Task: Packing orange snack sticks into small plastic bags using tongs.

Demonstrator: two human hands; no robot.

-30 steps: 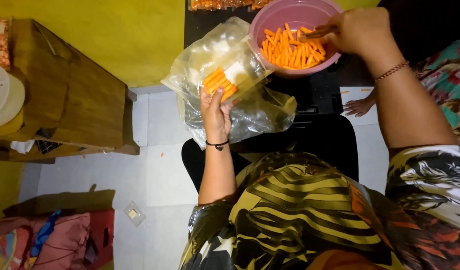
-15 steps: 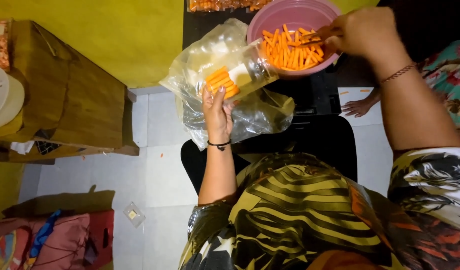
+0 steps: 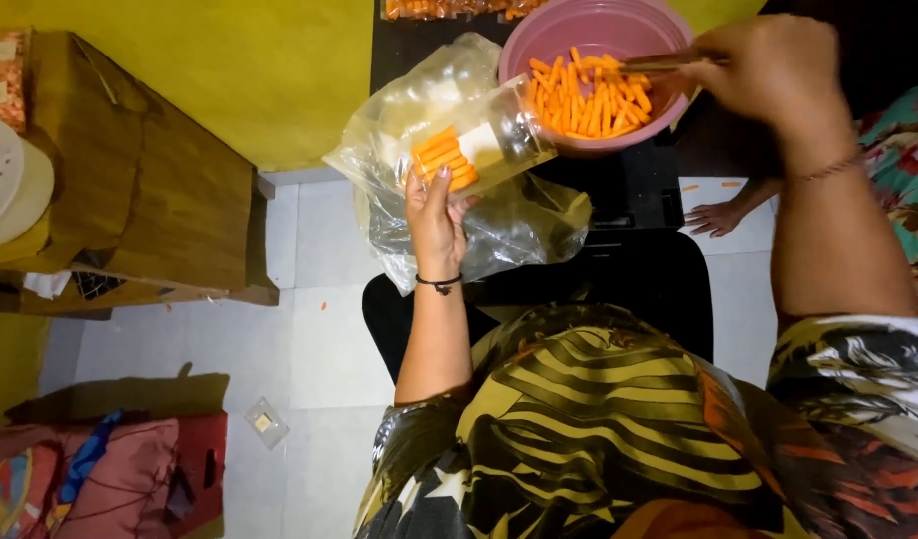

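**Orange sticks, a clear pack and a pink bowl**

Head view: the left hand is raised with its grip pinched on a small clear pack that has a row of orange sticks lying side by side at its near end. The pack is tilted, its open end toward the pink bowl and just beside the bowl's near rim. Behind and under the pack hangs a large crumpled clear plastic bag, which hides part of the dark table edge.

The right hand is over the bowl's right side, its grip pressed together on a thin tool whose tip reaches in over the loose pile of orange sticks in the bowl. The hand covers the bowl's right rim.

Around them: a brown wooden cabinet stands at the left against a yellow wall, with a white lid at its far left. Another person's hand rests on the pale tiled floor beside the table, well apart from the bowl. A small square packet lies on the floor near red cloth at lower left.
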